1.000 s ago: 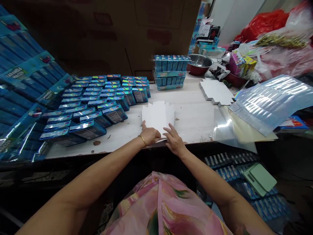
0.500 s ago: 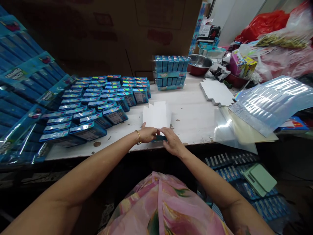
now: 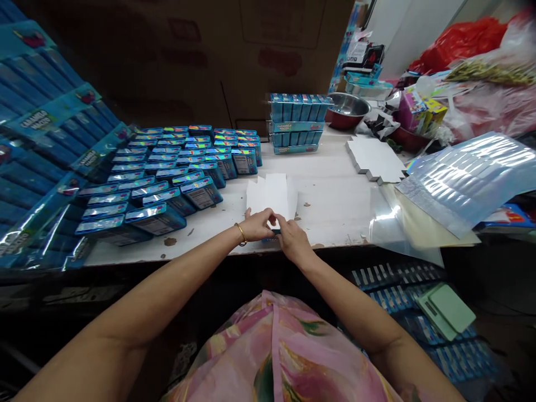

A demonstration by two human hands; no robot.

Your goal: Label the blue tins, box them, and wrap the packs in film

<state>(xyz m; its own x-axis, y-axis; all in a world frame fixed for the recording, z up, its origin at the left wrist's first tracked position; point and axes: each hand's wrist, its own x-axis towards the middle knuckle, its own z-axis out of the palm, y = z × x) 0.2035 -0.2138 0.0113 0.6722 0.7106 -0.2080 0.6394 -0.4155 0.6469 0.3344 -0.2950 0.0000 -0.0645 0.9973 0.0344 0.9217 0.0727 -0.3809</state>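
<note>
A partly folded cardboard blank [image 3: 270, 192], white inside with a blue printed front edge, lies near the table's front edge. My left hand [image 3: 257, 225], with a gold bangle at the wrist, pinches the blank's near edge. Beside it my right hand [image 3: 294, 239] grips the same edge, its thumb and fingers pressed together. The fingertips of both hands nearly meet and cover part of the fold.
Rows of blue boxes [image 3: 163, 218] stand on the left. At the back are filled display trays [image 3: 296, 126]. White blanks [image 3: 374, 159] and clear plastic sheets [image 3: 464, 178] lie to the right. A green scale [image 3: 447, 310] sits low on the right.
Both hands have shifted slightly along the near edge and the fingers have bent more at the fold. The view has moved a little; the blank stays in place.
</note>
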